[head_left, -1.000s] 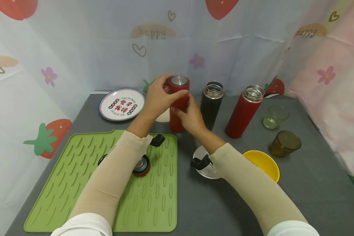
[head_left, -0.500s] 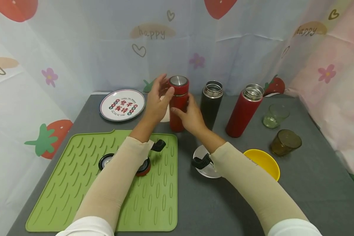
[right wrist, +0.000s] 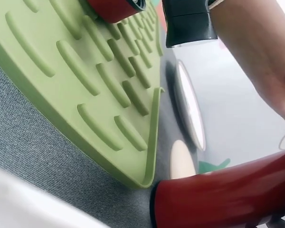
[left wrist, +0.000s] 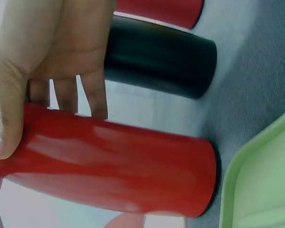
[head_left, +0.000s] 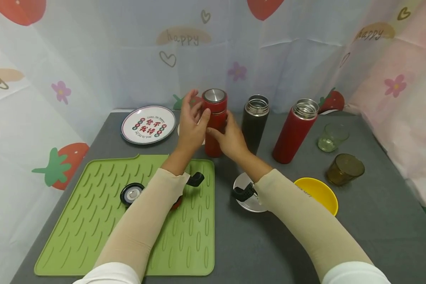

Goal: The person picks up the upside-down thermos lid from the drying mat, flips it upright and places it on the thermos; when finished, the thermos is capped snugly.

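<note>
In the head view a red thermos bottle (head_left: pixel 214 130) stands upright at the back middle, its red lid (head_left: pixel 214 102) with a silver top sitting on its mouth. My right hand (head_left: pixel 234 140) grips the bottle's body; the left wrist view shows that thumb in front and the fingers behind. At the lid's left side is my left hand (head_left: pixel 191 128), fingers spread and loose; whether the thumb touches the lid I cannot tell. To the right stand a black thermos bottle (head_left: pixel 253 130) and another red thermos bottle (head_left: pixel 292 138), both uncapped.
On the green drying mat (head_left: pixel 195 244) lie a black-rimmed lid (head_left: pixel 132 193) and a red lid (right wrist: pixel 115 8). A printed plate (head_left: pixel 127 132) is at back left. A small white plate (head_left: pixel 253 206), yellow bowl (head_left: pixel 319 193), clear glass (head_left: pixel 331 138) and brown cup (head_left: pixel 345 169) are at right.
My left hand has come off the lid, its thumb moving from across the lid's front to the left and its fingers loosening. The right hand keeps its grip on the bottle.
</note>
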